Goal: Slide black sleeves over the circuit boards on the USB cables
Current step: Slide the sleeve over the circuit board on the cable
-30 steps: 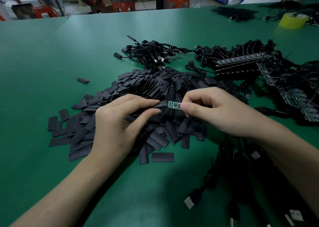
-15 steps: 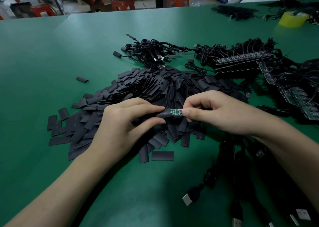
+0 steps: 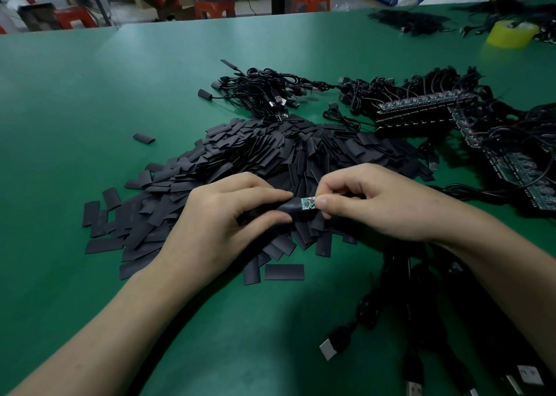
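Nearly home: circuit board (image 3: 307, 205) and sleeve (image 3: 289, 208) share one axis

Partly inside the black sleeve, the circuit board shows its green right end, both above the sleeve pile (image 3: 264, 155). Their long axes run left to right. The left hand (image 3: 222, 218) has its grip pinched on the sleeve; the right hand (image 3: 376, 203) pinches the board's cable end. By my reading, the sleeve must travel rightward, toward the right grip.

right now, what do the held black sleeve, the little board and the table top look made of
The black sleeve: thin matte plastic or rubber tubing, probably heat-shrink; others lie flattened in the pile.
The circuit board: rigid green laminate, small dark chip on it.
The table top: smooth green mat, perhaps rubber or vinyl, soft sheen from the lights.
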Demonstrator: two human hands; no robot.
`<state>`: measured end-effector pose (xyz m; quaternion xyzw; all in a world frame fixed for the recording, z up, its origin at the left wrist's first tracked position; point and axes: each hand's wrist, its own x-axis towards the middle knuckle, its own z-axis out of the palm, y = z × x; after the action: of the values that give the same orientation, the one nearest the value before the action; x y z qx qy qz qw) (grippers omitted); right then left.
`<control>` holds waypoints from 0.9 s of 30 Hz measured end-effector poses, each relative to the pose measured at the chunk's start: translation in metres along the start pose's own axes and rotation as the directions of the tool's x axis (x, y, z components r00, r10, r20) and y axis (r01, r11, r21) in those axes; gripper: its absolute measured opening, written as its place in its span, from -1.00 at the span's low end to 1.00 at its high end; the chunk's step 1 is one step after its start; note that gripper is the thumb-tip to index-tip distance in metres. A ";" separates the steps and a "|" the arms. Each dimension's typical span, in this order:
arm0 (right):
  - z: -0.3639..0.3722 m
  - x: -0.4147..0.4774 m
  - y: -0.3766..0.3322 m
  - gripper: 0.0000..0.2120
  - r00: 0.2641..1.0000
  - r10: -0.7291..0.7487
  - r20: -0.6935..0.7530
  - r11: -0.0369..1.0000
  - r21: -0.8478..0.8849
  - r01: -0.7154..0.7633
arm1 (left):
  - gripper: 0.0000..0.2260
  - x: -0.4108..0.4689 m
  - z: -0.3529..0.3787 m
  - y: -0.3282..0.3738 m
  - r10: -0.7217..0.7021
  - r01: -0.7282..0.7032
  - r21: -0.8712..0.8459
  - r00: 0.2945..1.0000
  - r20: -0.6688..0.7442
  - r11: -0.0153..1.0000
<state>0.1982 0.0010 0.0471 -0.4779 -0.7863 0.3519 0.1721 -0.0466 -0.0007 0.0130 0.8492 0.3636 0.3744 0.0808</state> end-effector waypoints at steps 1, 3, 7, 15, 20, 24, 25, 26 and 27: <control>-0.001 0.000 0.000 -0.76 1.000 0.007 -0.002 1.000 0.005 -0.007 | -0.75 0.000 0.000 0.000 0.005 -0.005 -0.003 1.000 0.009 1.000; -0.004 -0.001 0.000 -0.75 1.000 0.014 -0.010 1.000 0.020 -0.014 | -0.73 0.001 0.000 0.002 0.012 -0.012 0.001 1.000 0.024 1.000; -0.003 0.000 0.002 -0.75 1.000 0.002 -0.014 1.000 0.024 -0.001 | -0.76 0.002 0.002 0.006 -0.021 0.021 -0.021 1.000 -0.005 1.000; 0.008 0.001 0.003 -0.79 0.999 -0.037 -0.019 0.999 -0.036 0.037 | -0.79 0.001 0.010 0.010 -0.066 0.067 -0.070 0.998 0.018 0.995; 0.011 0.002 0.004 -0.94 0.954 -0.138 -0.265 0.986 0.057 0.158 | -0.82 0.003 0.008 0.006 -0.134 0.126 -0.119 0.989 -0.069 0.985; 0.012 -0.001 0.001 -0.91 0.873 -0.280 -0.399 0.959 -0.072 0.275 | -0.78 0.004 0.008 0.002 -0.214 0.186 -0.242 0.972 -0.093 0.952; 0.013 -0.002 0.001 -0.93 0.856 -0.307 -0.415 0.951 -0.112 0.287 | -0.78 0.003 0.009 0.002 -0.226 0.195 -0.274 0.970 -0.089 0.942; 0.013 -0.002 0.001 -0.94 0.841 -0.330 -0.428 0.944 -0.143 0.297 | -0.79 0.003 0.009 0.002 -0.239 0.203 -0.307 0.967 -0.084 0.930; 0.013 -0.003 0.000 -0.94 0.829 -0.347 -0.439 0.938 -0.164 0.306 | -0.80 0.003 0.010 0.002 -0.247 0.207 -0.335 0.966 -0.080 0.919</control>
<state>0.1916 -0.0065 0.0377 -0.4131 -0.8071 0.1594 0.3905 -0.0378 0.0012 0.0085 0.7521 0.3975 0.4677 0.2400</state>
